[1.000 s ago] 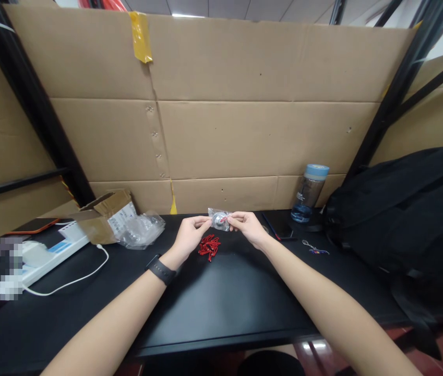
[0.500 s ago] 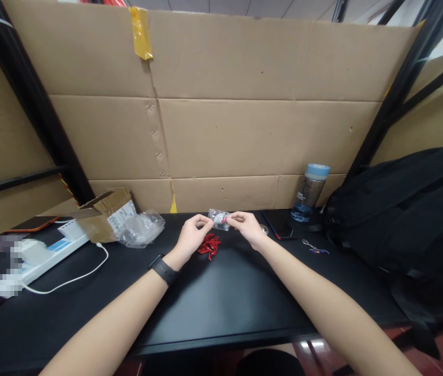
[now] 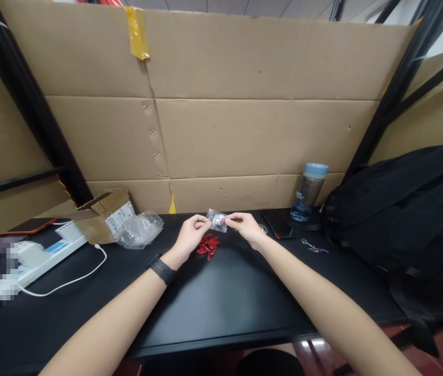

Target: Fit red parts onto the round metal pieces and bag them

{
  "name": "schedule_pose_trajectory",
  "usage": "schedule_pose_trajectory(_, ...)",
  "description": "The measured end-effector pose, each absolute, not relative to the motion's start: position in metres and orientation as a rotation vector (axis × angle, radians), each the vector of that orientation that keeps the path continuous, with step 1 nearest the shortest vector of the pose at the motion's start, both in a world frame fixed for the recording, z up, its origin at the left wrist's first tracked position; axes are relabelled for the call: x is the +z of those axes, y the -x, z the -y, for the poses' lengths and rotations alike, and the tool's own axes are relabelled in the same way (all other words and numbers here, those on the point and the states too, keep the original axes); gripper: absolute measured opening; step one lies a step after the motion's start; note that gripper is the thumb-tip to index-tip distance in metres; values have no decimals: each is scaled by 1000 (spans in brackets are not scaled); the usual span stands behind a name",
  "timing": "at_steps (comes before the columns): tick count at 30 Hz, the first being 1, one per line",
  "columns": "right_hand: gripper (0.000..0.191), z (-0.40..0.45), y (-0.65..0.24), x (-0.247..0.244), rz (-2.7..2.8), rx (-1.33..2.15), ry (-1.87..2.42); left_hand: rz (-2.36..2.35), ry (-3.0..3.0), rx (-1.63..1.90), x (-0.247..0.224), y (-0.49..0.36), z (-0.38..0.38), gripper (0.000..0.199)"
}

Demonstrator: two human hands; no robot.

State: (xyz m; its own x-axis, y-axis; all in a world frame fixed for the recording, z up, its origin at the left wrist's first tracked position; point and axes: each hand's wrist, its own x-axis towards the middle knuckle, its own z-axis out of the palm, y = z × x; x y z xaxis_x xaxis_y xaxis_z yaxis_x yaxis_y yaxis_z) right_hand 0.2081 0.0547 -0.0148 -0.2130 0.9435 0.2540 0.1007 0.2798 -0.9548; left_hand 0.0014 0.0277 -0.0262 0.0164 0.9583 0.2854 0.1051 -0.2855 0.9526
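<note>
Small, clear plastic packet (image 3: 212,214) around a round silvery piece (image 3: 217,222), pinched by left hand (image 3: 190,234) and right hand (image 3: 246,227), probably light, slippery, best held by its edges.

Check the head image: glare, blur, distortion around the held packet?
Head view: soft pale sheen on the black tabletop, brighter glare on the red floor; head view: wide-angle stretch toward the edges, black backpack included; head view: clear packet between left hand and right hand small and soft, fine detail unreadable; head view: mosaic blocks at left edge.
</note>
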Motion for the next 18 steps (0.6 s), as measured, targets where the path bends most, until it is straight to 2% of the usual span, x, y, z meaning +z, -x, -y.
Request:
schedule_pose_trajectory(8,41,-49,-204,-12,1525,1158,1001,-1159,-1447,1377,-25,-3,-28,29)
schedule_pose_trajectory(15,36,-47,-198,-17,1474,1189,1004,-1128,-1501,1353,-35,0,-30,63)
schedule_pose_trajectory(18,36,-47,-197,-19,1482,1192,1019,-1199,-1612,1346,-39,4,-34,53)
